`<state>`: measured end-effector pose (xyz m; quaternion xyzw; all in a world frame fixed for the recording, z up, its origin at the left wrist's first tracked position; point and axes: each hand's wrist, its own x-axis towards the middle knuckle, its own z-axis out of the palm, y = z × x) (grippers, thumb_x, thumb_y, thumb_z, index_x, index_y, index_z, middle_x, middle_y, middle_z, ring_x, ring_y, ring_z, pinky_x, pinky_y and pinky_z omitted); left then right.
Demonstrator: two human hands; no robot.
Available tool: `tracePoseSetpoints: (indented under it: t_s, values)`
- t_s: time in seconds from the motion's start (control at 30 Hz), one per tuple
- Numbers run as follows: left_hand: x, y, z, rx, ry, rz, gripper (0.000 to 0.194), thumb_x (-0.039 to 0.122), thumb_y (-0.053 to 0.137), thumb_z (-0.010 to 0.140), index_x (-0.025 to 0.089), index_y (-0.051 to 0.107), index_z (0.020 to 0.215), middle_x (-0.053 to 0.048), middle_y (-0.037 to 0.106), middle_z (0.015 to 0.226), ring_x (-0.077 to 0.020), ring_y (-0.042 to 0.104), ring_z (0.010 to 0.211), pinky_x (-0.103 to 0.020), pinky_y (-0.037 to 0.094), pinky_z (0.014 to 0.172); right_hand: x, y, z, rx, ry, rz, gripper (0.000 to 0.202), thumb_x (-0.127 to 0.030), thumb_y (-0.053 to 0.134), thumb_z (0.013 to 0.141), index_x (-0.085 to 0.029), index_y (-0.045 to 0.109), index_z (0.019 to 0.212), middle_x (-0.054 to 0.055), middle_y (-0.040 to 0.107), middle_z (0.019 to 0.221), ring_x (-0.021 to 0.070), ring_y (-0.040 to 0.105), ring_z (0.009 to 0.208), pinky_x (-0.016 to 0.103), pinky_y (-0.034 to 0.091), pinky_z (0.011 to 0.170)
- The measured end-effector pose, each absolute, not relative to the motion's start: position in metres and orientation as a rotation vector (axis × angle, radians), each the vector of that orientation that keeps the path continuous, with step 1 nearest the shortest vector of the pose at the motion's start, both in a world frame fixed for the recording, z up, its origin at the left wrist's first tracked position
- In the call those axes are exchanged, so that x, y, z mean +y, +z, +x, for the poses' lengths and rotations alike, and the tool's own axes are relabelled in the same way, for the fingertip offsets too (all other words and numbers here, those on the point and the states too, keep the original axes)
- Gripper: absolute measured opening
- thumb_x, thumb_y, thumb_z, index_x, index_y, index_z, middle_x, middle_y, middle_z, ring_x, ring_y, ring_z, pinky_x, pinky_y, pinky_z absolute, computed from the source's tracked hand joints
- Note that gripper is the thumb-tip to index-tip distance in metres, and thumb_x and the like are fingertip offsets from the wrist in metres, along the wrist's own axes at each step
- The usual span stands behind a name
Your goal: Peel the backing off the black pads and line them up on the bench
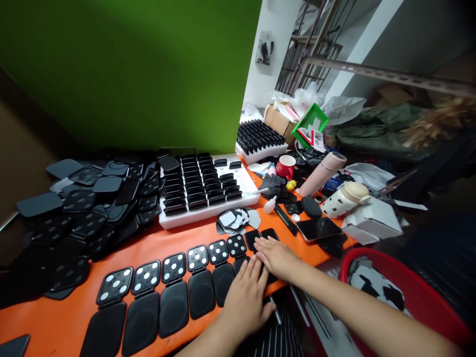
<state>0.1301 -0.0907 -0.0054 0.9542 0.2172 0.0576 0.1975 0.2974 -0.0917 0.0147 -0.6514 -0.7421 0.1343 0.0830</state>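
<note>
Pointing away: long axes of black cases (pixel 201 293); left hand (pixel 246 301), right hand (pixel 279 259): grip uncurled.

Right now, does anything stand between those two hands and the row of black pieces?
Nothing visible does: the left hand and right hand are over the right end of the row of black pieces. The pale pieces lie beyond the row, not between. What the hands cover is hidden.
</note>
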Motion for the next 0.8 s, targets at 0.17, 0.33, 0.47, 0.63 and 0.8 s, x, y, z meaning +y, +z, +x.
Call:
tracePoseSetpoints:
  t_s: [0.17,0.33,0.47,0.63,0.8]
  values:
    - [-0.092,-0.003,0.129,0.588,0.177,2.678,0.073,0.055,0.036,0.081,0.01,0.023,0.137,-0.017,0.022,0.144,-0.0284,0.009,0.134,-0.042,0.008,0.108,-0.08,0.017,0.284,-2.194,0.364,-1.972,0.033,-0.022,0.041,0.084,-0.012,0.061,0.109,0.013,0.055,0.121,0.0246,0.047,0.115,0.04,0.025,0.104]
    - [-0.093,-0.005,0.127,0.598,0.205,2.695,0.073,0.054,0.036,0.081,0.011,0.021,0.138,-0.016,0.015,0.146,-0.0287,0.007,0.134,-0.044,0.01,0.108,-0.066,0.027,0.295,-2.072,0.369,-2.041,0.026,-0.028,0.043,0.085,-0.019,0.067,0.09,0.006,0.067,0.099,0.0206,0.06,0.093,0.031,0.041,0.088]
    - [-0.093,-0.004,0.126,0.602,0.287,2.661,0.073,0.054,0.041,0.08,0.017,0.02,0.139,-0.011,0.012,0.147,-0.0273,0.012,0.133,-0.043,0.016,0.108,-0.038,0.032,0.309,-1.863,0.276,-2.158,0.027,-0.034,0.044,0.086,-0.016,0.061,0.096,0.009,0.064,0.096,0.0205,0.058,0.092,0.029,0.041,0.081]
    - [-0.092,0.004,0.115,0.541,0.453,2.604,0.054,0.038,0.044,0.083,0.023,0.031,0.134,-0.004,0.034,0.141,-0.0219,0.033,0.126,-0.042,0.028,0.105,-0.012,0.025,0.311,-1.753,0.327,-2.23,0.026,-0.033,0.066,0.067,-0.015,0.061,0.086,0.009,0.062,0.093,0.0221,0.056,0.086,0.027,0.039,0.074]
    - [-0.085,0.015,0.093,0.614,0.519,2.564,0.035,0.032,0.042,0.085,0.026,0.048,0.119,-0.001,0.052,0.127,-0.0212,0.045,0.118,-0.045,0.033,0.102,-0.019,0.028,0.325,-1.688,0.424,-2.22,0.012,-0.029,0.057,0.074,-0.018,0.058,0.07,0.005,0.061,0.076,0.0205,0.056,0.077,0.028,0.037,0.071]
